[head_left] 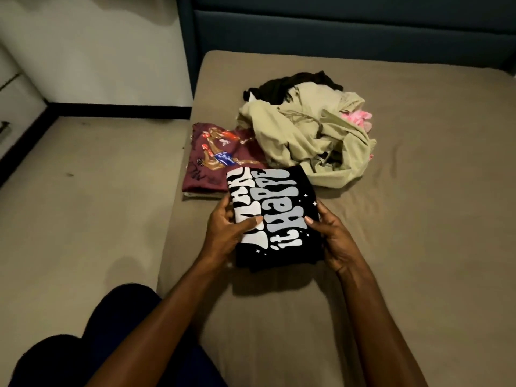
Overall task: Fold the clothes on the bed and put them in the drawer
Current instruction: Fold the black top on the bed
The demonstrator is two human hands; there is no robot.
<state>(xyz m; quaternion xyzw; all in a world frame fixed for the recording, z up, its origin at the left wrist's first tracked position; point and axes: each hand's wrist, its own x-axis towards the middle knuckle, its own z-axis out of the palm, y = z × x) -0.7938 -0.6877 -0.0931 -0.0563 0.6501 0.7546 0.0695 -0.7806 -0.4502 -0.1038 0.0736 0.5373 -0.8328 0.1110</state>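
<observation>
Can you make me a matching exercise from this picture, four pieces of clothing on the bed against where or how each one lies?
Things:
1. black shirt
2. maroon shirt
3. beige garment
4. pink item

States:
A. crumpled on top of the pile
B. peeking out at the pile's right edge
C. held folded in both hands
D. lying folded flat near the bed's left edge

Pairs: 1-C, 2-D, 3-A, 4-B
</observation>
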